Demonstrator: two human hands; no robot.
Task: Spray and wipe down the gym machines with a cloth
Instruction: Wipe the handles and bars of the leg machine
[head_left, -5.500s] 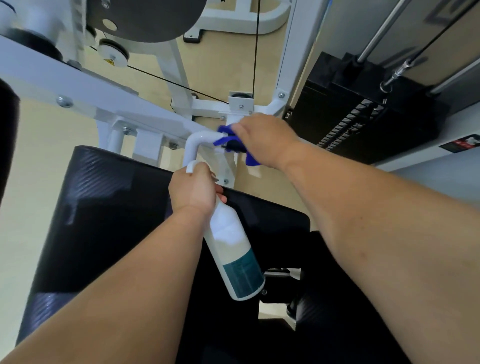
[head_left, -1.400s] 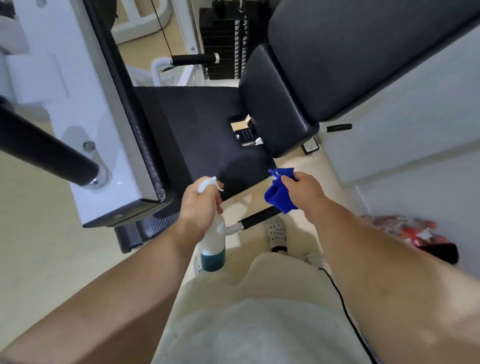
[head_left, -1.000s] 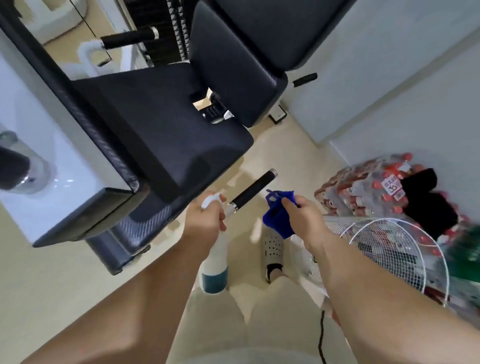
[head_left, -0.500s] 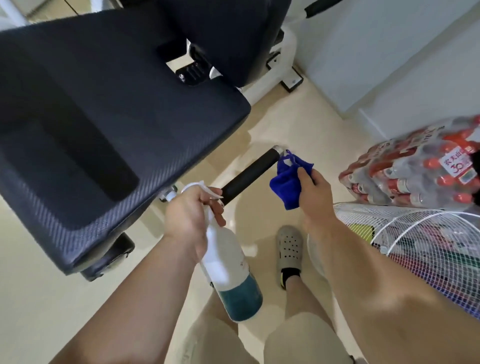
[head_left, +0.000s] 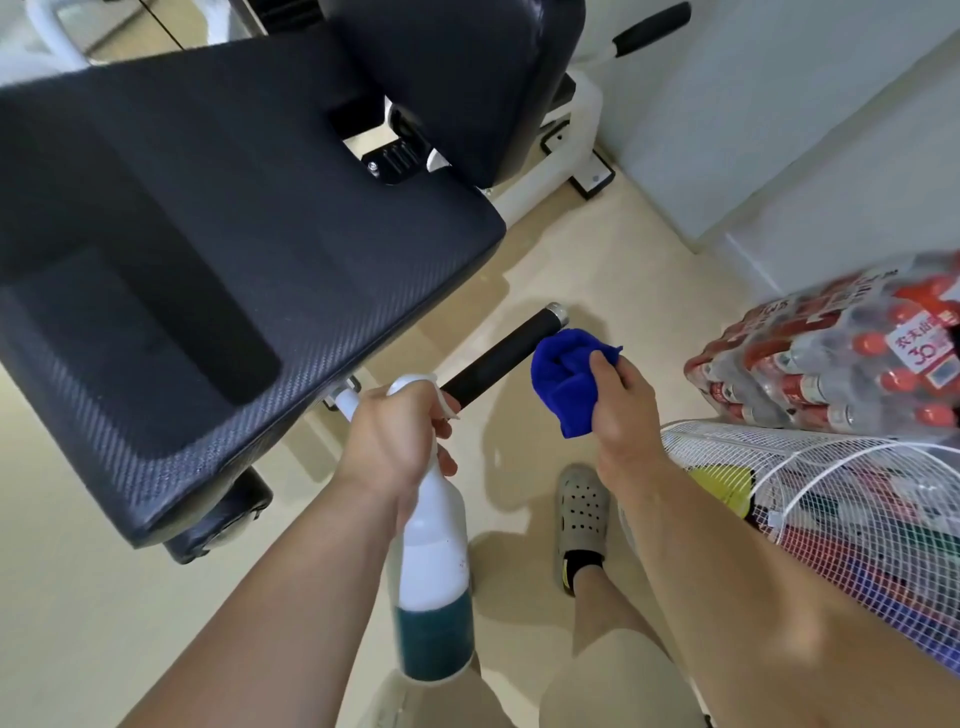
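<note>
Your left fingers are curled round the neck of the one spray bottle, just under its white trigger head. Your left hand holds it with the base tipped down toward your legs and the nozzle end up by the machine. The bottle is white, with dark teal liquid filling its lower part.

Your right thumb and fingers pinch the one blue cloth, bunched into a wad in your right hand. The cloth's upper edge sits against the near handle, close to its metal end cap; you cannot tell whether it presses on it. That handle is a black grip slanting up to the right between your two hands.

You have two black grips in sight: this one and a far handle at the top by the wall. The machine shows two large black pads: the seat pad, spreading left of your left hand, and the back pad above it. One small black roller sticks out under the seat's near edge.

Below your right hand, one grey perforated shoe stands on the beige floor. To your right one white wire fan grille lies near your forearm, and beyond it sits one shrink-wrapped pack of red-capped bottles, too blurred to count.
</note>
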